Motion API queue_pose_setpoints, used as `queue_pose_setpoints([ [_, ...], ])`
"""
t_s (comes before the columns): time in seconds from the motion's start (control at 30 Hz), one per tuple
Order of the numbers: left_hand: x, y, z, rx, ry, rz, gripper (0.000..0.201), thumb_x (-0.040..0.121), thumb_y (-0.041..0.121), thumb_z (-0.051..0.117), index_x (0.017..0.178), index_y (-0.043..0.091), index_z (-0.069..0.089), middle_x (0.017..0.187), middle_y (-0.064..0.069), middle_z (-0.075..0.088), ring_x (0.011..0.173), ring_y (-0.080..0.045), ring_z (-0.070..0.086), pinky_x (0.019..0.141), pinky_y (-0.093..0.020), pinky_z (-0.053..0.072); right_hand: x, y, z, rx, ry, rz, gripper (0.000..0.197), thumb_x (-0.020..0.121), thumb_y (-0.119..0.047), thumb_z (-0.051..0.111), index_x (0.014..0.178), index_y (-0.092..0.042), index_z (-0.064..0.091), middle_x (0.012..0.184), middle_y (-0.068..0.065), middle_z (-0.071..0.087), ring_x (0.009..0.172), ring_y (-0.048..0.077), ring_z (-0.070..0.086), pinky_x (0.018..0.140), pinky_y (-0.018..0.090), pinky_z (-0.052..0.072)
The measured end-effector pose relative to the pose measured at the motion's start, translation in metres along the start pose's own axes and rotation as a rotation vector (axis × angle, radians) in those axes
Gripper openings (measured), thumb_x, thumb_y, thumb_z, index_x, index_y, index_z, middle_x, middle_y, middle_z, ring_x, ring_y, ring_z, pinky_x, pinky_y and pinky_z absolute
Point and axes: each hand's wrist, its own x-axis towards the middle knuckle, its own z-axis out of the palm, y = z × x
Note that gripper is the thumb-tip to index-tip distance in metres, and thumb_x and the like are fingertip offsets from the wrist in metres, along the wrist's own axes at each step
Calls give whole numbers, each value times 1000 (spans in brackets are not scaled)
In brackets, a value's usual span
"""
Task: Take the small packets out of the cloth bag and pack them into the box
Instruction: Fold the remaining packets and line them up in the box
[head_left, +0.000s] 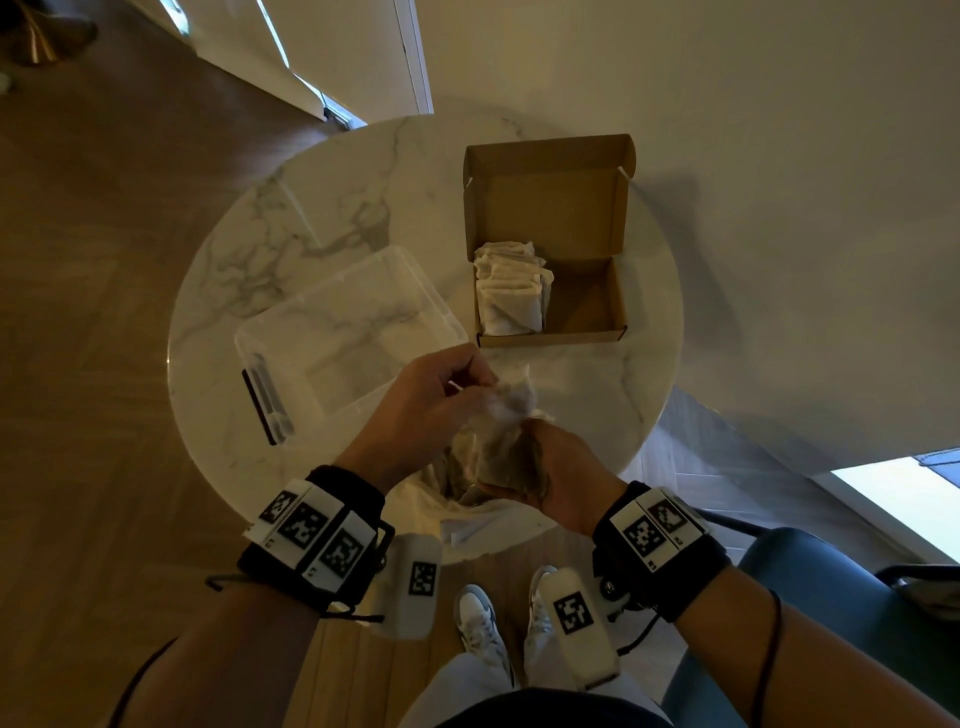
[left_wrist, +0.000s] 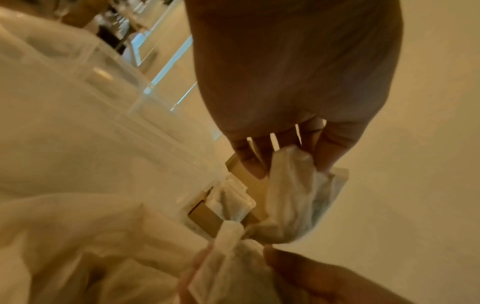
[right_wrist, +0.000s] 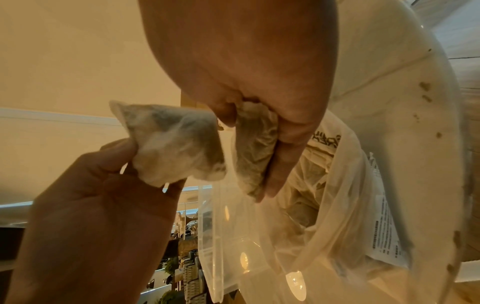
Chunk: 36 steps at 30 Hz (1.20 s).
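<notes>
An open cardboard box (head_left: 589, 306) stands at the far right of the round marble table (head_left: 332, 208), with several pale packets (head_left: 511, 291) stacked in its left half. At the table's near edge lies the white cloth bag (head_left: 483, 525), mouth open; more packets show inside it (right_wrist: 298, 214). Above the bag my left hand (head_left: 467, 379) pinches one packet (right_wrist: 176, 144) by its edge. My right hand (head_left: 540, 467) grips a second, darker packet (right_wrist: 254, 148) just beside it. The two packets nearly touch (left_wrist: 246, 236).
A clear plastic container (head_left: 353, 332) with a dark latch lies left of the box, close to my left hand. A blue chair (head_left: 810, 597) stands at the right, near the table. A wall runs behind the table, and the floor is wood.
</notes>
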Motion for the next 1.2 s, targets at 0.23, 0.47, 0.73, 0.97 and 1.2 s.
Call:
queue_pose_setpoints([
  [0.23, 5, -4, -2, 220, -13, -18, 8, 91, 13, 58, 83, 12, 59, 71, -1, 55, 59, -2, 44, 57, -13, 37, -3, -3, -8, 54, -95, 74, 37, 102, -31, 37, 116, -2, 55, 94, 17, 68, 78, 31, 66, 53, 41, 58],
  [0.47, -3, -5, 11, 426, -4, 289, 12, 93, 25, 53, 90, 19, 62, 101, 2, 66, 92, -14, 56, 78, -30, 46, 4, -3, -11, 104, -124, 63, 36, 100, -26, 40, 127, -4, 51, 120, 20, 60, 91, 34, 63, 67, 46, 58],
  [0.73, -35, -52, 35, 624, -116, 413, 14, 93, 29, 53, 102, 24, 62, 123, 6, 63, 107, -22, 58, 83, -44, 49, 3, -13, -16, 194, -312, 73, 55, 94, -46, 35, 120, -3, 57, 96, 20, 68, 80, 29, 68, 67, 40, 60],
  [0.97, -36, -45, 39, 694, -89, 480, 10, 89, 24, 61, 98, 22, 59, 110, 3, 66, 100, -24, 60, 78, -44, 49, 0, -10, -17, 4, -342, -26, 52, 97, -47, 35, 115, -6, 61, 92, 14, 71, 78, 22, 70, 69, 34, 59],
  [1.2, -37, -32, 30, 291, 136, 104, 13, 94, 16, 56, 86, 13, 66, 87, 1, 66, 73, -9, 57, 68, -26, 48, 12, -8, -29, -146, -105, -338, 26, 99, -27, 45, 103, -14, 66, 109, 11, 70, 97, 22, 67, 87, 37, 54],
])
